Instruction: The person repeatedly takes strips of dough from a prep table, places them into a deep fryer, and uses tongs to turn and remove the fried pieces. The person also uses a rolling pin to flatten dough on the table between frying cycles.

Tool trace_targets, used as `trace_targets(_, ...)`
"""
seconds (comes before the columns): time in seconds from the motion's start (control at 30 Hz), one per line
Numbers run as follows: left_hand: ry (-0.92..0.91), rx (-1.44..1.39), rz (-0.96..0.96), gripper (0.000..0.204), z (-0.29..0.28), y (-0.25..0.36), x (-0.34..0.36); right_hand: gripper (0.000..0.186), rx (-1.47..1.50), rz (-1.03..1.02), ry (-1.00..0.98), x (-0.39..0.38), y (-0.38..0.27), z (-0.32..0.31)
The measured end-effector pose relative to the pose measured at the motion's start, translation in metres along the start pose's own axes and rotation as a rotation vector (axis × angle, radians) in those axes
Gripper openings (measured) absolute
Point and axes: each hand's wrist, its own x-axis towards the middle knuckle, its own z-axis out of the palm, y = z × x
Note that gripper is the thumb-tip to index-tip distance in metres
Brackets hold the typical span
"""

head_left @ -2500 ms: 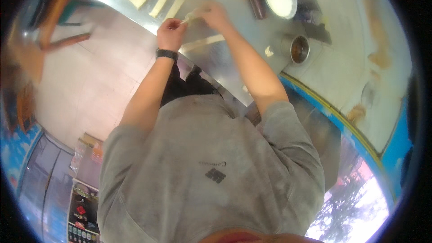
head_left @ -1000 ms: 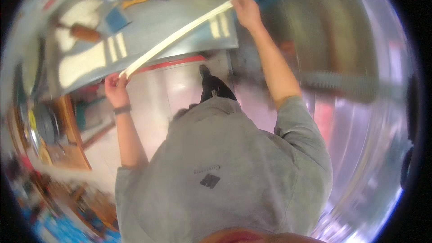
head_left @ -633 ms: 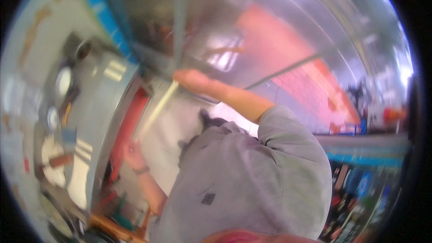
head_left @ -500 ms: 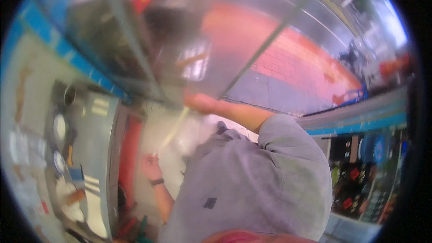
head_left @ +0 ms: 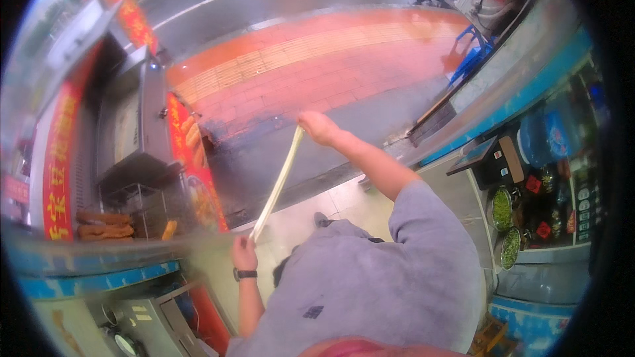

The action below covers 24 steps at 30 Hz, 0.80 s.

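Observation:
A long pale strip of raw dough [head_left: 281, 172] is stretched taut and slanting between my two hands. My right hand [head_left: 319, 128] is the farther and higher in the picture, its fingers closed round the strip's upper end. Nearer and to the left, my left hand [head_left: 244, 251], with a dark watch on the wrist, is shut on the lower end. The strip hangs in the air above the doorway floor. Several brown fried dough sticks [head_left: 104, 226] lie by a wire rack [head_left: 140, 199] at the left, apart from my hands.
Left stands a metal cooking stand [head_left: 126, 116] with red printed panels. A steel counter [head_left: 155, 322] is at lower left. To the right are bowls of chopped greens [head_left: 503, 208] and a blue water jug [head_left: 546, 139]. Ahead lie wet red paving [head_left: 317, 59] and a blue stool [head_left: 471, 56].
My view has swung right toward the street, so the counter slid to the lower left and the cooking stand shows clearly. The dough strip now looks longer and straighter between my hands.

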Motion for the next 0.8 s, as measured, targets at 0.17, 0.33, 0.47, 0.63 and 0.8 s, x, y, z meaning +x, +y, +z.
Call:
trace_targets(0.17,0.062,-0.168,-0.018,0.011,0.028,0.079,0.088,0.017,0.003,-0.236,0.061,0.096,0.043,-0.027)
trace_targets(0.33,0.118,-0.427,-0.139,0.016,0.024,0.106,0.171,0.016,0.279,0.087,-0.107,0.19,0.023,-0.013)
trace_targets(0.47,0.226,-0.712,-0.216,0.014,0.006,0.111,0.212,0.015,0.371,-0.059,-0.181,0.265,-0.002,0.02)
trace_targets(0.63,0.411,-0.737,-0.197,0.012,-0.025,0.094,0.271,0.016,0.278,-0.171,-0.228,0.404,-0.025,0.072)
trace_targets(0.8,0.642,-0.783,-0.209,0.009,-0.068,0.084,0.311,0.023,0.148,-0.295,-0.156,0.568,-0.05,0.104)
